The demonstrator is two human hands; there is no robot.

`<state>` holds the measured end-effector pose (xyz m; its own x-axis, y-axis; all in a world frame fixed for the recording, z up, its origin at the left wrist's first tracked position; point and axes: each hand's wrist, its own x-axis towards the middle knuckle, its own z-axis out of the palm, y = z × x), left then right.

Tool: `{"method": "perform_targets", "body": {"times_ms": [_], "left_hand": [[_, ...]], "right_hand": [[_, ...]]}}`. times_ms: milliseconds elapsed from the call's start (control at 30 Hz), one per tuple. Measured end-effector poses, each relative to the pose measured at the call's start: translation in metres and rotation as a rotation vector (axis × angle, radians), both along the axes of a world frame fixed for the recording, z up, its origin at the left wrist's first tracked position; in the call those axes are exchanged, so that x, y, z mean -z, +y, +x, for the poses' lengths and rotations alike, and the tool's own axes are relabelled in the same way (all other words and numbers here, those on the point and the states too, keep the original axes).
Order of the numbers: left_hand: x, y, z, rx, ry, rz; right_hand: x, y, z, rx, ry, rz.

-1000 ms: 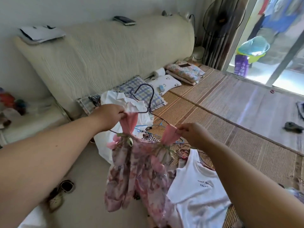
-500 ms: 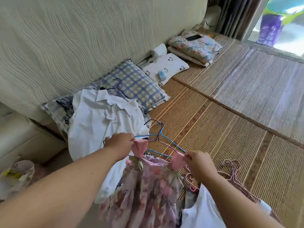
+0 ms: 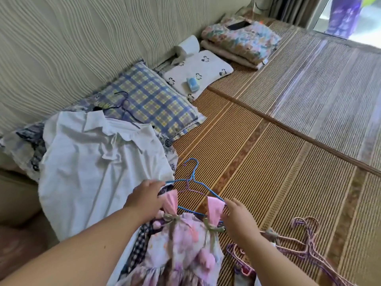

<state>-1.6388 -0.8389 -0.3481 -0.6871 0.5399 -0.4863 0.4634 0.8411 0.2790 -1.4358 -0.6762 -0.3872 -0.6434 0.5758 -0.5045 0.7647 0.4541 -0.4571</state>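
A small pink floral dress [image 3: 185, 246] with two pink shoulder straps lies low over the mat. My left hand [image 3: 145, 200] pinches its left strap and my right hand [image 3: 237, 215] pinches the right strap. Under the straps lies a blue wire hanger [image 3: 193, 178] with a thin purple one on it, hooks pointing away from me. A dark checked garment [image 3: 142, 242] shows beneath the dress's left side.
A white collared shirt [image 3: 92, 174] on a dark hanger lies at the left, over a plaid pillow [image 3: 152, 102]. More pillows and folded bedding [image 3: 243, 44] line the beige sofa back. Several pink and purple hangers [image 3: 305, 242] lie on the bamboo mat [image 3: 278, 162] at right.
The dress came down from in front of me to the mat, onto the blue hanger. My view tilted down and nearer; both hands keep their hold on the straps.
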Motion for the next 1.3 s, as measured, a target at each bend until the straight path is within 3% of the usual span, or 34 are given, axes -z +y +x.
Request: {"method": "perform_targets", "body": {"times_ms": [300,600,933,1300], "left_hand": [[-0.04,-0.024,0.105,0.176,-0.082,0.018],[-0.138,-0.079,0.254,0.41,0.043,0.178],[-0.19,-0.181,0.463,0.681,-0.045,0.225],[-0.187,-0.14,0.656,0.899,-0.128,0.229]], "right_hand": [[-0.046,-0.053,0.059,-0.108,0.106,0.02],[-0.151,-0.131,0.196,-0.189,0.179,0.352],[-0.201,-0.249,0.451,0.031,0.023,0.423],[-0.219,-0.249,0.698,0.438,-0.151,0.337]]}}
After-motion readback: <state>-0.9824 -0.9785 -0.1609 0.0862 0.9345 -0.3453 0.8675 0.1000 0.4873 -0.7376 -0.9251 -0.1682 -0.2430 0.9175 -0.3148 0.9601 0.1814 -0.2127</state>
